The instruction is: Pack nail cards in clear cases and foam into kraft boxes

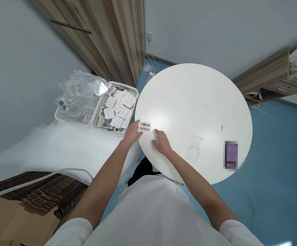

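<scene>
A small white card with two rows of glossy pinkish-brown oval pieces, like press-on nails (145, 126), is at the left edge of the round white table (189, 92). My left hand (133, 132) pinches its left side between thumb and fingers. Just right of the card, my right hand (162, 140) hovers over or rests on the tabletop, thumb and index finger apart and nothing between them. Farther right lies an opened clear plastic box (194, 148), its two halves spread flat.
Left of the table stand a white basket (95, 119) of similar cards and another basket (58, 115) heaped with clear plastic boxes. A blurred purple object (231, 155) lies at the table's right. White foam sheeting (61, 147) and folded cardboard (35, 201) fill the lower left.
</scene>
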A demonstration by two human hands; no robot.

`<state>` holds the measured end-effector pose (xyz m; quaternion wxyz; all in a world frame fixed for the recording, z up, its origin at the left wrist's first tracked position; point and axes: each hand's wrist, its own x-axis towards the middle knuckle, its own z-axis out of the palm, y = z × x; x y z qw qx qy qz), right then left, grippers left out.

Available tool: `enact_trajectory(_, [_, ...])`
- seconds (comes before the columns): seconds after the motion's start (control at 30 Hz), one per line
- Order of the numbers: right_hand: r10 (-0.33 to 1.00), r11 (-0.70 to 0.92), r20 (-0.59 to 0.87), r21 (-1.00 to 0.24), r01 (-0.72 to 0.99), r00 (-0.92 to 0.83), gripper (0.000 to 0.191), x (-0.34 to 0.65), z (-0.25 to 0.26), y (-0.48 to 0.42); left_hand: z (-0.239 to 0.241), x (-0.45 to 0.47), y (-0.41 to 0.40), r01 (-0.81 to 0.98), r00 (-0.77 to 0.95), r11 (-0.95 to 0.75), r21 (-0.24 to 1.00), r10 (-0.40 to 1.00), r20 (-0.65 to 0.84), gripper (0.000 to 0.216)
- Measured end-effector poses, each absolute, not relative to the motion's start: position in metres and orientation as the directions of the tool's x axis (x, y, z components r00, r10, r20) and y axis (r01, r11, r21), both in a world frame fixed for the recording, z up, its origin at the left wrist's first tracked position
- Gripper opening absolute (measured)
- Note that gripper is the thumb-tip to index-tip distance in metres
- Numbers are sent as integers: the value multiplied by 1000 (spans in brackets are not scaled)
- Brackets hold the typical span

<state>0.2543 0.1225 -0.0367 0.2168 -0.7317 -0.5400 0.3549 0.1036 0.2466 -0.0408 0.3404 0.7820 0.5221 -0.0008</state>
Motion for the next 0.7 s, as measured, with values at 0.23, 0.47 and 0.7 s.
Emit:
enact_trajectory(0.23, [874, -467, -414, -575, 672, 253, 61, 247, -55, 175, -52, 108, 257, 804, 513, -253, 537, 753, -413, 69])
enact_trajectory(0.47, [838, -511, -445, -434, 742, 316, 61, 240, -58, 185, -56, 108, 252, 771, 515, -224, 596, 770, -376, 57])
enact_trajectory(0.7, [860, -490, -394, -457, 742, 326, 56, 238, -61, 181, -58, 104, 249, 722, 507, -176, 669, 793, -339, 57])
